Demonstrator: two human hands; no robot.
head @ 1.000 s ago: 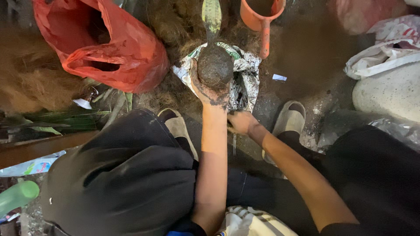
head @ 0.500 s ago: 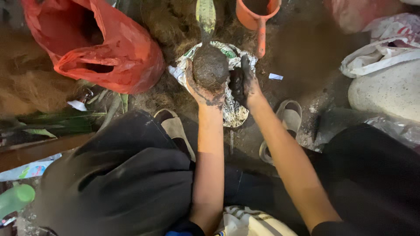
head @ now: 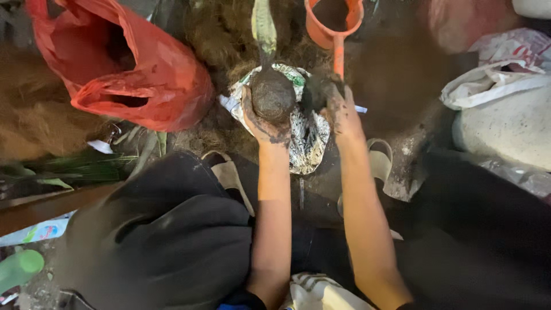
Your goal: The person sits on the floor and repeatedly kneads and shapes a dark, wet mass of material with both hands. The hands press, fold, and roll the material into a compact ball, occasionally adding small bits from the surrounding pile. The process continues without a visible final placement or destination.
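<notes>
Both hands busy: your left hand cups the formed soil ball with its leaf; right hand clutches loose soil. Foil sheet remains unwrapped.

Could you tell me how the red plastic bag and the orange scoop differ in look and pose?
The red plastic bag is soft, crumpled and slumped on its side; the orange scoop is rigid, with a straight handle. The bag lies far left of the hands, while the scoop sits just beyond the right hand. Both rest on the soil-covered ground, mouths open.
</notes>
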